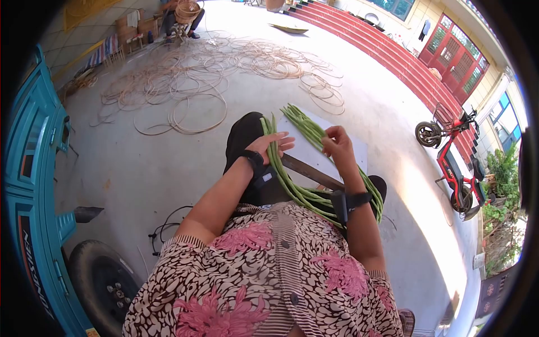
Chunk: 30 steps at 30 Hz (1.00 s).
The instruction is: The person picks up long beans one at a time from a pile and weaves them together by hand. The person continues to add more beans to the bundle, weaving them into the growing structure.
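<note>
Long green beans (298,194) lie in a bundle across my lap, curving up on the left to my left hand (270,147). The bundle passes between that hand's thumb and palm, and its fingers point to the right. My right hand (338,147) is closed in a pinch over a second bunch of long beans (306,124); what its fingertips hold is hidden. That bunch lies on a pale board (351,147) in front of my knees. Between my hands a dark flat strip (309,170) slants across the lap, partly under my right wrist.
Loose coils of thin cane (196,84) spread over the concrete floor ahead. A teal vehicle (33,168) and a tyre (104,272) stand on the left. A red electric scooter (452,163) is at the right, near red steps (382,45). Far back, a person (193,25) sits with a basket.
</note>
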### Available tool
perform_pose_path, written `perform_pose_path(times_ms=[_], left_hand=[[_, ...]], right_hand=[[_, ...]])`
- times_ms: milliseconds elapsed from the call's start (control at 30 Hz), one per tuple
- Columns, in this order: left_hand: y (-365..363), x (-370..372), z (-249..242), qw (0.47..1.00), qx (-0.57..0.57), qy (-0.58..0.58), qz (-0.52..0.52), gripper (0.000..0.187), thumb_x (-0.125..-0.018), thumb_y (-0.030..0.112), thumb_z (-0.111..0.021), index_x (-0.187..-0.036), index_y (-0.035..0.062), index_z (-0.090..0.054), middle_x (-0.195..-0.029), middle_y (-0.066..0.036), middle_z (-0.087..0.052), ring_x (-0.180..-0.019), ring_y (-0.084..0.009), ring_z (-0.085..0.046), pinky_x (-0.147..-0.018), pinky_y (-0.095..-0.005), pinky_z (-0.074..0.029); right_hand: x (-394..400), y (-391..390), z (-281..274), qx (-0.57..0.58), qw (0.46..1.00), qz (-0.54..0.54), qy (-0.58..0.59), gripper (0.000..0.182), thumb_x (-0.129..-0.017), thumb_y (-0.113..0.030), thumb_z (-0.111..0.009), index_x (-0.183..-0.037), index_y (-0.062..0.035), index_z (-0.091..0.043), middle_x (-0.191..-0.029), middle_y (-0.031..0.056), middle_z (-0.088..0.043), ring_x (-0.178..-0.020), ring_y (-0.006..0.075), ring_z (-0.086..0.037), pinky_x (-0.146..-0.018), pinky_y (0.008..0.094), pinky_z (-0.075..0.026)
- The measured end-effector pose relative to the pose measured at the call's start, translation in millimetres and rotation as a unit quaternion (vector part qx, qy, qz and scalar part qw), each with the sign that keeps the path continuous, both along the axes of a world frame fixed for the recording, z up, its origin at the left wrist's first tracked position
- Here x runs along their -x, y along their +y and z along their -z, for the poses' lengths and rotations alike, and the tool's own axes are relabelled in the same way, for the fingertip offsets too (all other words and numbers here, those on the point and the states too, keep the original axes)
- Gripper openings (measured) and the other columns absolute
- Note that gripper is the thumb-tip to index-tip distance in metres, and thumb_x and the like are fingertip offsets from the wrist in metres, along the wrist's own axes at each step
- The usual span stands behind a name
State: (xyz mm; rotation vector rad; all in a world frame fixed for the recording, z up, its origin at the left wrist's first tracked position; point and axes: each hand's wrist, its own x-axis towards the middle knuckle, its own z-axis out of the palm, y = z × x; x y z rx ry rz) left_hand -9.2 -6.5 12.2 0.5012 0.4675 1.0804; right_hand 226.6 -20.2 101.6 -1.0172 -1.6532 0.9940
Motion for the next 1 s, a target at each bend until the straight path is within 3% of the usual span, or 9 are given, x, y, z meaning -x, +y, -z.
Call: perform_pose_path(times_ms=[100, 200, 433, 733, 833, 1000], left_hand=[[4, 1, 8, 0.999, -0.019, -0.026, 0.017, 0.04, -0.092, 0.016, -0.054, -0.127, -0.0012, -0.044, -0.129, -0.018, -0.052, -0.107, -0.0238, -0.058, -0.061, -0.0241, -0.049], [4, 1, 8, 0.999, -0.026, -0.032, 0.01, 0.037, -0.092, 0.016, -0.053, -0.125, -0.0011, -0.046, -0.128, -0.015, -0.054, -0.109, -0.0245, -0.057, -0.061, -0.0246, -0.049], [2, 0, 6, 0.999, -0.023, -0.018, -0.012, 0.037, -0.091, 0.019, -0.057, -0.124, 0.0039, -0.049, -0.123, -0.01, -0.057, -0.109, -0.0241, -0.057, -0.06, -0.0257, -0.048], [3, 2, 9, 0.998, -0.059, -0.001, -0.024, 0.042, -0.088, 0.023, -0.064, -0.125, 0.0091, -0.05, -0.107, -0.004, -0.059, -0.101, -0.0208, -0.058, -0.062, -0.0257, -0.047], [4, 4, 10, 0.997, -0.073, -0.004, -0.018, 0.039, -0.087, 0.024, -0.065, -0.121, 0.0101, -0.053, -0.101, -0.003, -0.058, -0.099, -0.0199, -0.058, -0.063, -0.0292, -0.047], [-5, -1, 0, 0.997, -0.074, -0.016, -0.031, 0.031, -0.087, 0.024, -0.066, -0.112, 0.0113, -0.054, -0.101, -0.004, -0.058, -0.101, -0.0247, -0.058, -0.077, -0.0437, -0.051]], right_hand=[[9, -33, 1, 0.037, 0.985, -0.133, -0.102, 0.017, -0.079, -0.007, -0.064, -0.093, -0.0015, -0.055, -0.083, 0.0013, -0.055, -0.065, 0.008, -0.055, -0.057, 0.0234, -0.046], [13, -53, 6, 0.073, 0.969, -0.157, -0.176, 0.023, -0.077, -0.005, -0.067, -0.096, -0.0011, -0.054, -0.085, 0.001, -0.056, -0.07, 0.0074, -0.054, -0.059, 0.0238, -0.046], [-3, -49, 39, 0.098, 0.97, -0.171, -0.139, 0.025, -0.076, -0.006, -0.067, -0.097, -0.0003, -0.054, -0.089, 0.0024, -0.057, -0.085, 0.0096, -0.054, -0.077, 0.0256, -0.045], [-8, -55, 41, 0.17, 0.959, -0.205, -0.099, 0.023, -0.077, -0.005, -0.067, -0.097, -0.0046, -0.056, -0.086, -0.0019, -0.055, -0.068, 0.0034, -0.049, -0.057, 0.0186, -0.04], [-9, -55, 37, 0.185, 0.952, -0.215, -0.114, 0.021, -0.079, -0.007, -0.066, -0.098, -0.0041, -0.056, -0.086, -0.0014, -0.055, -0.069, 0.0044, -0.051, -0.057, 0.0195, -0.042], [-12, -59, 33, 0.209, 0.956, -0.183, -0.094, 0.017, -0.084, -0.008, -0.061, -0.099, -0.0031, -0.056, -0.084, 0.0008, -0.057, -0.067, 0.0067, -0.055, -0.058, 0.0214, -0.046]])
